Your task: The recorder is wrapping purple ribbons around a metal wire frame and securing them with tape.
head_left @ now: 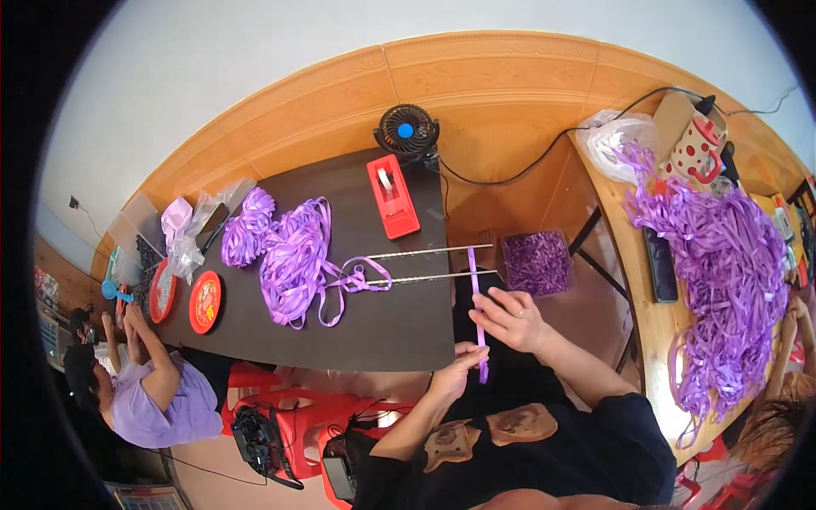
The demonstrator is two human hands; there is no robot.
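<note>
Ribbon strip: A narrow, flat, satiny purple band (477, 295) runs nearly straight between the hands and two rods, its upper end crossing both; whether it loops around them cannot be told.

Left hand: Thumb and fingers (457, 369) narrowed in a pinch on the strip near its lower end, a short tail hanging just below.

Right hand: Fingers half curled (512, 320) at the strip's middle, above and right of the left hand; how firmly they grip cannot be told.

Metal rods: Two slim, straight, silvery lengths with a ridged surface (429, 252), roughly parallel, lie beyond the hands, their near ends jutting past the edge of a dark, smooth table (374, 344).

Ribbon heaps: Left of the hands, a glossy, tangled purple mound (297, 259) trails loose curls toward the rods; a smaller bundle (248, 228) sits behind it.

Tape dispenser: A red, blocky holder (393, 197) beyond and left of the hands, near a round black fan (406, 132) with a blue hub.

Floor container: Squarish, packed with crinkled purple pieces (537, 263), beyond the right hand.

Wooden table: Right of the hands, a pale top (614, 223) bears a broad purple ribbon tangle (722, 289).
</note>
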